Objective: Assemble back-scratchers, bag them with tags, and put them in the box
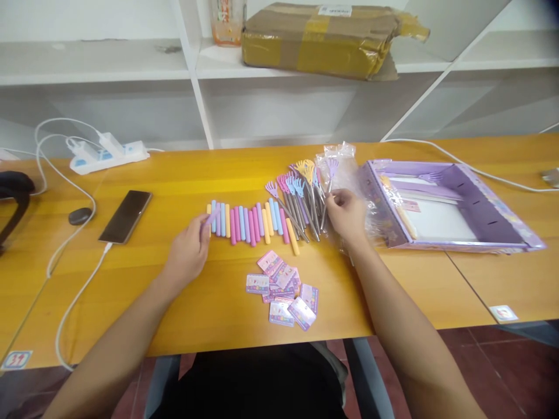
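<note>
"What are our hands doing?"

"Our left hand [186, 247] is closed in a pinch, thumb against fingers, on a lilac stick [213, 216] that tilts over the left end of the row. Our right hand [348, 212] has its fingers curled in, gripping the shaft of a lilac-headed rod [332, 167], its little hand-shaped head pointing away from us. The knuckles hide part of that shaft, so we can't tell whether its lower end is off the table."

"How should we handle them well?"

"We'd judge a light pinch is enough for the stick, held a little above its neighbours so the row isn't knocked askew. For the rod, we'd keep hold of the shaft and draw it sideways from the pile, since the splayed heads look likely to snag."

"And what lies around them?"

"Between our hands is a row of pastel sticks [246, 224], side by side, and then a heap of rods [305, 201] with pink, blue, yellow and purple heads. Crinkled clear plastic [351, 169] lies beside our right hand; we'd keep our wrist from dragging it. Nearer us, small printed cards [283, 276] overlap loosely. Farther right sits an open purple box [379, 203]; well to the left, a phone [126, 216] on its cable."
</note>
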`<control>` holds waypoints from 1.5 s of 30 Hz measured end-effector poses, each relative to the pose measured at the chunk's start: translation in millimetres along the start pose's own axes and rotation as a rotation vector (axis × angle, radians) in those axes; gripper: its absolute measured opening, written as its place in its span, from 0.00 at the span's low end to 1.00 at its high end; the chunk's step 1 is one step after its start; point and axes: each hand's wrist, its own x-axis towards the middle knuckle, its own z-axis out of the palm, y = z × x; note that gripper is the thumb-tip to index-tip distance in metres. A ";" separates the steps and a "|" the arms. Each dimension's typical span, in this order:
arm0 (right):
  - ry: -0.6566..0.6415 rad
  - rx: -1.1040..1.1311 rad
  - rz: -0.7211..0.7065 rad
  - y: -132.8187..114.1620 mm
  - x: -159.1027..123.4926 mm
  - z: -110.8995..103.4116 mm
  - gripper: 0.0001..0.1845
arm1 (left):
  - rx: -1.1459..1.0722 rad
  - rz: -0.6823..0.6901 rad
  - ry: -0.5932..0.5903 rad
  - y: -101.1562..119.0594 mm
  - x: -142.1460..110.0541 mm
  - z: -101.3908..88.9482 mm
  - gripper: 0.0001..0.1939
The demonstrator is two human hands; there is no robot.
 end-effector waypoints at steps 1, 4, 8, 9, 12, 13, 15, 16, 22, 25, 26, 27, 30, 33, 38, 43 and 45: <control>0.030 0.082 0.014 0.6 1.1 -0.3 0.10 | -0.019 0.049 -0.012 2.9 -3.1 2.6 0.22; 0.189 0.364 -0.011 -2.2 1.7 -2.1 0.11 | -0.067 0.167 -0.073 12.2 -10.4 8.8 0.18; 0.315 0.773 -0.098 -18.4 -6.3 -7.5 0.19 | -0.132 0.244 -0.141 21.3 -16.6 12.6 0.15; 0.290 0.841 -0.117 -23.8 -9.8 -9.0 0.21 | -0.150 0.255 -0.155 22.5 -17.8 13.1 0.15; 0.101 0.950 -0.127 -40.7 -23.6 -11.6 0.25 | -0.193 0.287 -0.170 24.1 -21.0 13.8 0.15; 0.001 0.974 -0.114 -45.9 -29.0 -11.9 0.26 | -0.201 0.302 -0.168 24.2 -21.8 13.8 0.16; -0.215 1.017 -0.079 -55.3 -40.6 -11.7 0.27 | -0.212 0.333 -0.162 24.4 -22.9 13.4 0.16; -0.309 1.033 -0.064 -59.3 -46.2 -11.4 0.27 | -0.215 0.347 -0.163 24.7 -23.2 13.0 0.16; -0.636 1.036 -0.027 -70.2 -69.3 -8.0 0.26 | -0.232 0.432 -0.144 26.8 -24.3 11.0 0.15; -0.694 1.024 -0.012 -70.0 -73.5 -7.1 0.26 | -0.233 0.443 -0.159 27.1 -25.2 11.2 0.15; -0.708 1.021 -0.009 -69.8 -74.6 -6.9 0.25 | -0.230 0.437 -0.169 27.1 -25.5 11.5 0.15; -0.720 1.018 -0.009 -69.6 -75.7 -6.7 0.25 | -0.227 0.428 -0.179 27.0 -25.6 11.8 0.15; -0.741 0.991 -0.003 -69.6 -79.2 -5.3 0.25 | -0.228 0.413 -0.211 26.9 -25.6 12.4 0.17; -0.739 0.979 0.019 -69.6 -81.8 -2.9 0.26 | -0.238 0.408 -0.236 27.6 -25.2 12.0 0.18; -0.741 0.962 -0.002 -68.2 -81.2 -0.5 0.25 | -0.226 0.417 -0.236 28.0 -25.0 11.4 0.19; -0.708 0.916 -0.034 -64.5 -81.9 0.7 0.22 | -0.150 0.477 -0.221 25.6 -26.3 13.0 0.21; -0.726 0.911 -0.036 -63.7 -83.3 1.8 0.22 | -0.093 0.519 -0.213 24.5 -27.6 13.8 0.22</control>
